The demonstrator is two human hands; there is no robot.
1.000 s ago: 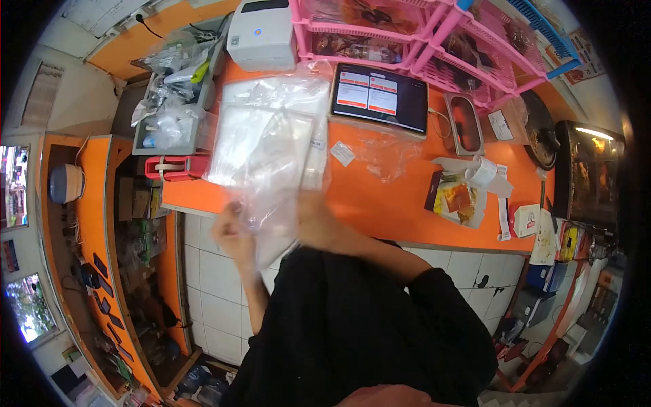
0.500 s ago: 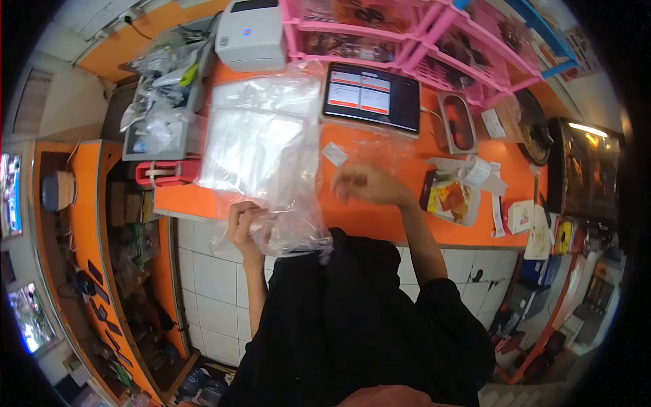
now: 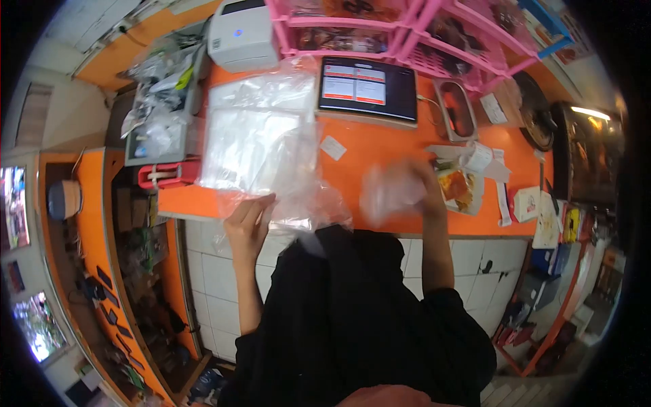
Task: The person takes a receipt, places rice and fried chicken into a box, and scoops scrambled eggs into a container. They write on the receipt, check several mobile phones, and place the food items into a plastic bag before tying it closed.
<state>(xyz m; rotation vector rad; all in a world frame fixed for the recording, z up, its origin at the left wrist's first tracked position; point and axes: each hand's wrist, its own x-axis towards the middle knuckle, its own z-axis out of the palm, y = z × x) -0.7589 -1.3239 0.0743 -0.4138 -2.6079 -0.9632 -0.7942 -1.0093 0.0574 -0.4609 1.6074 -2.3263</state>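
A stack of clear plastic bags (image 3: 254, 149) lies on the left part of the orange table (image 3: 339, 176). At its front edge my left hand (image 3: 249, 217) pinches the thin plastic between closed fingers. Over the table's right half, my right hand (image 3: 419, 178) is blurred by motion, with a crumpled, whitish translucent plastic piece (image 3: 388, 195) hanging from it. Just beyond that hand sits an open box of food (image 3: 456, 190). A small white label (image 3: 332, 147) lies between the bags and the right hand.
Behind the bags stand a white printer (image 3: 243, 41) and a lit tablet (image 3: 366, 91). Pink racks (image 3: 339, 24) line the back. A grey bin of plastic (image 3: 193, 139) and a red object (image 3: 163, 175) are left; a metal tray (image 3: 456, 112) stands right.
My right hand has moved right, towards the food box, and now has a crumpled plastic piece with it. My left hand stays at the bags' front edge, with its fingers slightly higher.
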